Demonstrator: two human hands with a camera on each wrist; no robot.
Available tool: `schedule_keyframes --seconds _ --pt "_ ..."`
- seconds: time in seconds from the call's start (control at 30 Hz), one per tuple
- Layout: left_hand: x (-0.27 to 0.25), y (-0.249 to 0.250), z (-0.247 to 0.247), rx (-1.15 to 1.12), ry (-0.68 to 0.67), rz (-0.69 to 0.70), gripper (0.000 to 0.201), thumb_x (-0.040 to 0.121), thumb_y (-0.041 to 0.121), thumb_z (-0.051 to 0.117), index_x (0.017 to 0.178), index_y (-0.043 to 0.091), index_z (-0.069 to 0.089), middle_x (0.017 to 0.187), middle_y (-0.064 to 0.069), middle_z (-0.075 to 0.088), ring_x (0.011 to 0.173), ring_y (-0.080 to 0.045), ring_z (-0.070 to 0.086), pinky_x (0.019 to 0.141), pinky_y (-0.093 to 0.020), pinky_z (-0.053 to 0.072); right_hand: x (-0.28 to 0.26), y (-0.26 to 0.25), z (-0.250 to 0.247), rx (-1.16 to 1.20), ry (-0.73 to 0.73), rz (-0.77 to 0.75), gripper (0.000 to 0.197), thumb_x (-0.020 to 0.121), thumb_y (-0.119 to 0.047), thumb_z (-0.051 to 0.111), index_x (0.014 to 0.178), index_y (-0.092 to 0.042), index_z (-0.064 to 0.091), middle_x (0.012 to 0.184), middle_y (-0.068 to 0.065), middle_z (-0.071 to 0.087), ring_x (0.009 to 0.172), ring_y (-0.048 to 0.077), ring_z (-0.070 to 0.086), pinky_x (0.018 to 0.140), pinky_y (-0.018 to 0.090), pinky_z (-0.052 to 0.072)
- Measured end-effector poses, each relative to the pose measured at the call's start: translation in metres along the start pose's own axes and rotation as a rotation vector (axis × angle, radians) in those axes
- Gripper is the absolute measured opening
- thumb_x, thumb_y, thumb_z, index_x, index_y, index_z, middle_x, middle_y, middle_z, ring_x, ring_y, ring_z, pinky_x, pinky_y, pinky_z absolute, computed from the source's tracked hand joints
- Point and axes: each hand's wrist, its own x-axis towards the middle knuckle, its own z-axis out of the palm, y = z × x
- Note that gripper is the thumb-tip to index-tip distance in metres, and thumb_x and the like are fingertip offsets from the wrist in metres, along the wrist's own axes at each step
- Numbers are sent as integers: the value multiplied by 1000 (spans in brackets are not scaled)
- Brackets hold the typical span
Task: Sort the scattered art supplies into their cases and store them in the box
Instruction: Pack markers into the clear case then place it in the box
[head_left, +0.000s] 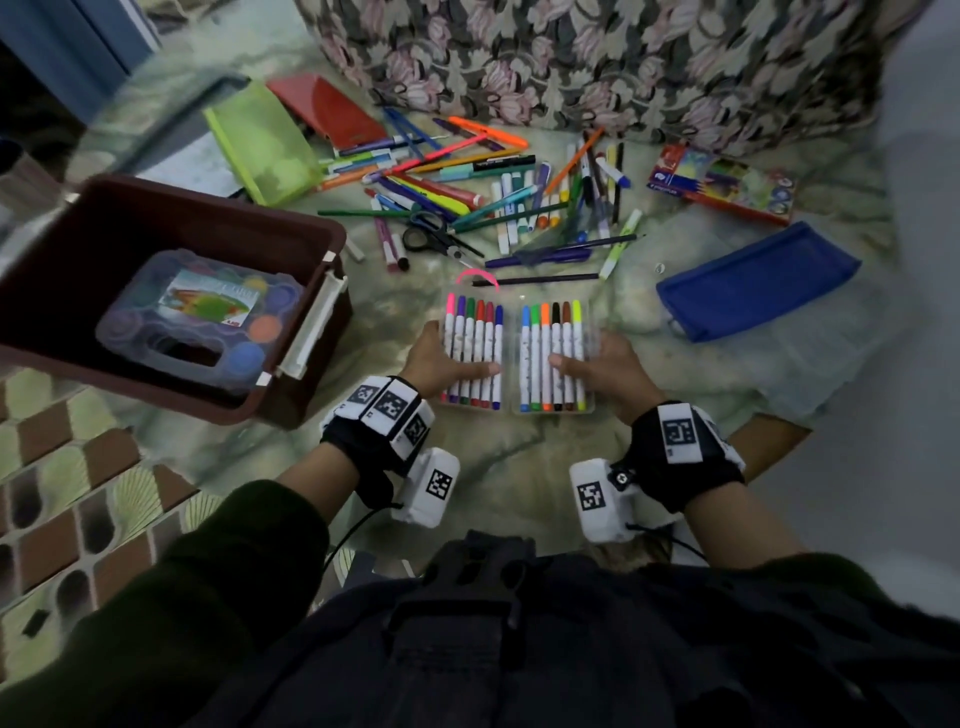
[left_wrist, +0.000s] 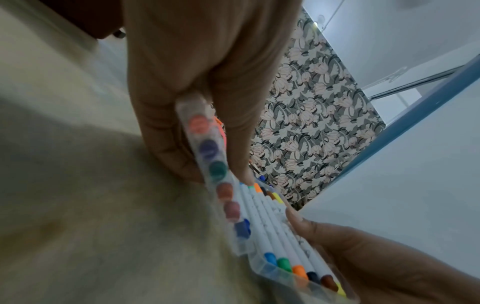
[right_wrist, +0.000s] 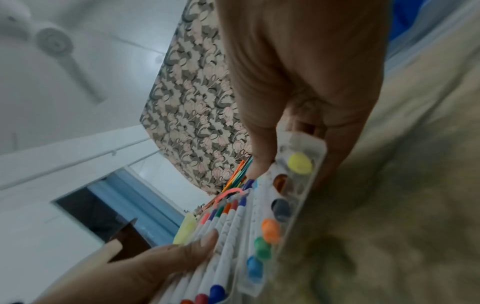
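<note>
Clear hinged marker case (head_left: 517, 358) lies open on the bed near its front edge, left hand (head_left: 441, 364) and right hand (head_left: 608, 371) each clamped on an outer half, thumbs over markers; looks light, thin, flexy, slippery, so best held by the side edges.

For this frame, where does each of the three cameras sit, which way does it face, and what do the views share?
Head: on the person's head, looking down at the open marker case, the brown box and loose pens; both forearms and wrist bands show.
Left wrist: low by the bedding, looking along the left hand whose fingers grip the case's left half.
Right wrist: mirrored, along the right hand gripping the right half.
Shared: all three show the marker case; each wrist view shows the opposite thumb.
</note>
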Motion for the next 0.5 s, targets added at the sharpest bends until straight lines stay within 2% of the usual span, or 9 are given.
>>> schedule_keyframes --seconds 0.07,0.13,0.2,0.27,0.3,0.37,0.43,0.5 --pt "2 5 -5 24 -78 32 43 62 12 84 97 12 59 110 -16 66 99 -25 65 86 -36 54 -4 -4 2 51 41 3 38 78 -1 71 114 2 59 115 23 63 107 34 62 95 47 49" --pt "3 8 -11 -1 -110 22 36 64 11 83 95 11 63 106 -15 68 91 -21 67 74 -27 57 -9 -9 4 99 87 1 39 78 -2 70 115 3 58 115 23 63 105 34 62 91 43 51" --pt "4 14 -17 -52 -89 28 28 65 9 82 86 15 64 103 -13 69 83 -16 66 63 -20 56 -16 -16 8 139 114 -14 39 79 -3 70 116 1 57 114 20 64 101 30 63 84 38 53" --pt "4 19 -23 -92 -90 36 26 65 9 82 82 19 65 104 -12 69 84 -16 67 69 -26 56 -25 -24 13 199 92 -40 42 79 -3 69 119 -2 54 115 18 63 98 25 63 78 31 56" --pt "3 21 -26 -111 -101 35 27 65 8 81 84 19 65 106 -12 69 86 -17 67 74 -29 56 -29 -27 15 226 66 -57 46 79 0 69 121 -1 51 116 17 63 100 24 63 79 30 56" --pt "-2 25 -29 -165 -114 34 32 67 5 80 94 13 66 110 -15 68 89 -19 66 80 -33 55 -38 -31 17 236 10 -83 56 75 6 70 126 -1 47 119 17 62 106 26 62 88 34 54" --pt "-6 26 -30 -210 -112 71 39 69 0 77 105 5 65 112 -18 66 91 -18 64 76 -29 55 -46 -33 16 199 -56 -93 62 72 11 70 128 -2 46 120 17 62 109 28 61 93 39 51" --pt "-12 27 -31 -223 -115 114 42 71 -2 75 110 2 62 112 -17 65 92 -17 63 65 -18 54 -53 -34 17 179 -95 -98 64 70 13 69 129 -2 46 120 18 62 109 28 61 92 40 52"
